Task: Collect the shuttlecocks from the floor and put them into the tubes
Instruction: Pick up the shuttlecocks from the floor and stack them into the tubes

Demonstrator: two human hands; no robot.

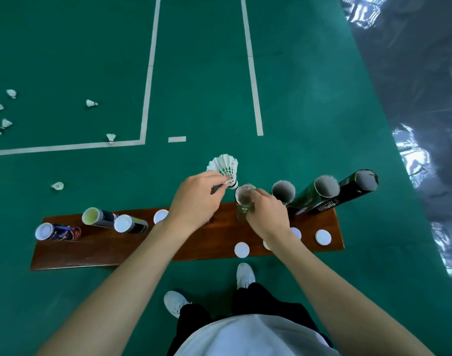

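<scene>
My left hand (196, 199) pinches white shuttlecocks (226, 167) near their cork end, feathers pointing away, just left of an open tube (245, 195). My right hand (267, 214) grips that upright tube below its rim, on the wooden bench (112, 249). Three more open tubes stand to the right: one (283, 191), a green one (322, 188) and a black one (363, 182). Several loose shuttlecocks lie on the green floor at the left, such as one (91, 103), one on the line (111, 137) and one nearer (57, 186).
Three capped or lidded tubes (58, 232) (99, 217) (131, 224) stand at the bench's left end. White caps (242, 250) (323, 237) lie on the bench. My shoes (175, 303) (245, 274) are just in front of it. A shiny dark floor (412, 98) borders the court at right.
</scene>
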